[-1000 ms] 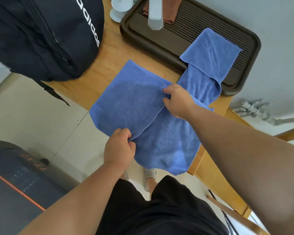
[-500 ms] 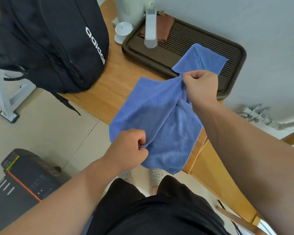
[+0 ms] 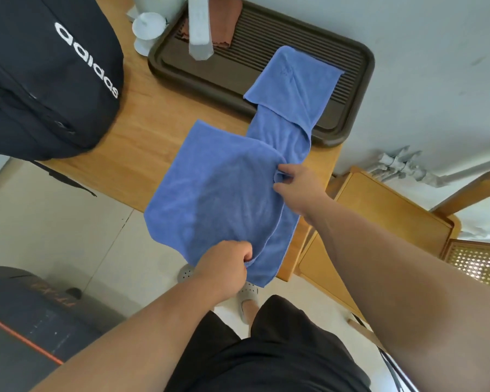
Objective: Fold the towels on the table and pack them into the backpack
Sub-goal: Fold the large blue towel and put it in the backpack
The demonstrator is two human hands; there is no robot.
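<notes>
Left grip (image 3: 227, 261) and right grip (image 3: 297, 185) pinch the blue towel (image 3: 218, 199), half folded over the bench (image 3: 142, 137) edge. A second towel (image 3: 294, 86) waits; packing the backpack (image 3: 48, 80) seems not begun.

Bright even daylight, soft faint shadows, wide-angle bowing at the edges, slight overall softness

Backpack (image 3: 48, 80): on table (image 3: 142, 142), far left.
Tray (image 3: 210, 93): on table, back right, beside wall.
Far towel (image 3: 292, 89): partly on tray, trailing forward.
Near towel (image 3: 218, 193): over table's front edge, overlapping far towel.
Chair (image 3: 379, 216): right of table.
</notes>
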